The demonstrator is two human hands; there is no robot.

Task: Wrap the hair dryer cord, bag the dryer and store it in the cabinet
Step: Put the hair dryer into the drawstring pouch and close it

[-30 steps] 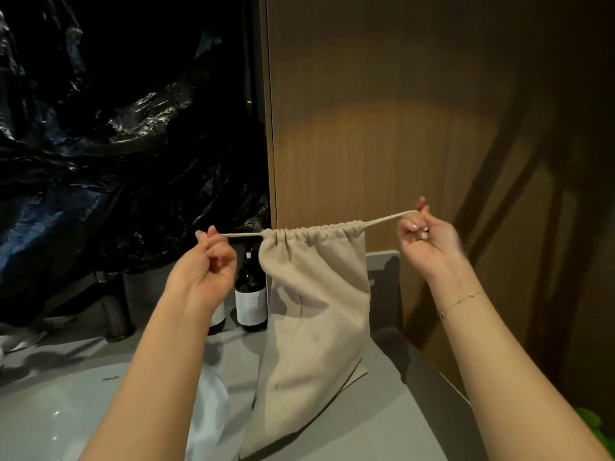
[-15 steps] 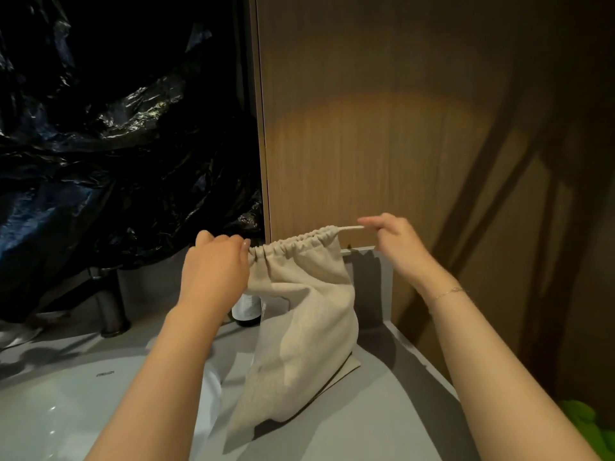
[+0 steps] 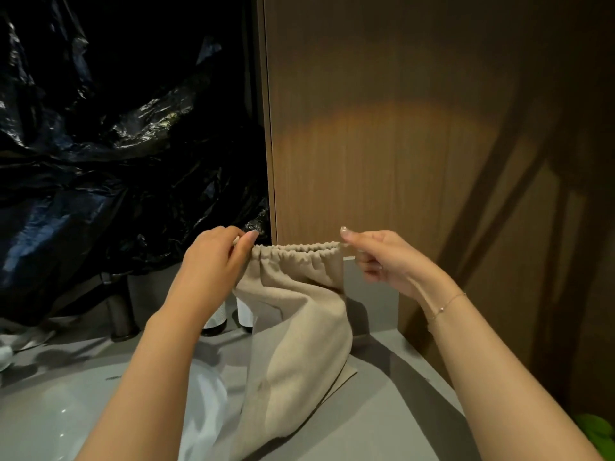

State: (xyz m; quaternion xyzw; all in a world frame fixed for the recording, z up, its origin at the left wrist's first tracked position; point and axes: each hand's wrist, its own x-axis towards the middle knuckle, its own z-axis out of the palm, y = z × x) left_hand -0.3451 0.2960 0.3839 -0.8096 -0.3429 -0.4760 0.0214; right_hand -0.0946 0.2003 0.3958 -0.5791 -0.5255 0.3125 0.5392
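A beige cloth drawstring bag [image 3: 299, 344] hangs above the grey counter [image 3: 382, 410], its lower end resting on it. Its gathered top runs level between my hands. My left hand [image 3: 213, 261] pinches the left end of the gathered rim, thumb and fingers curled on the cloth. My right hand [image 3: 376, 254] pinches the right end of the rim, the other fingers curled. The hair dryer and its cord are not visible; the bag hides whatever is in it.
A brown wooden cabinet panel [image 3: 399, 144] rises behind the counter. Crumpled black plastic sheeting [image 3: 116, 161] covers the left wall. A dark tap [image 3: 121, 314] and two bottles [image 3: 246, 314] stand behind a white basin [image 3: 50, 410]. Something green [image 3: 595, 430] lies lower right.
My hands moved inward from the stretched drawstring ends to the bag's rim. The gathered top now spreads wider than half a second ago, and the bag hangs lower.
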